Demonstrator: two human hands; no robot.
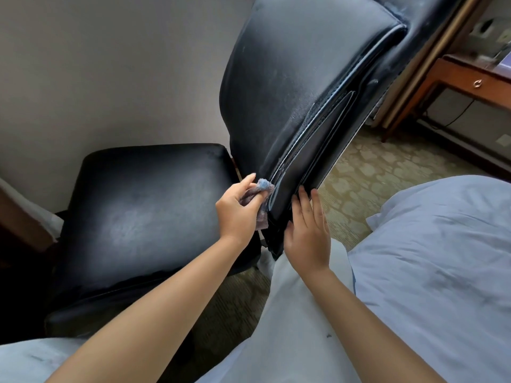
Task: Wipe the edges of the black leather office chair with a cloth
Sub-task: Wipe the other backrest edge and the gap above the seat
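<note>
The black leather office chair (298,87) fills the middle of the view, its backrest rising to the upper right and its seat (143,217) lying to the left. My left hand (237,208) grips a small blue-grey cloth (262,186) and holds it against the lower side edge of the backrest. My right hand (307,233) lies flat with straight fingers against the glossy back shell of the backrest, just right of that edge.
A pale blue duvet (431,258) covers a bed at the right. A wooden desk (470,78) with a drawer stands at the far right on patterned carpet (367,172). A grey wall (110,64) is behind the chair.
</note>
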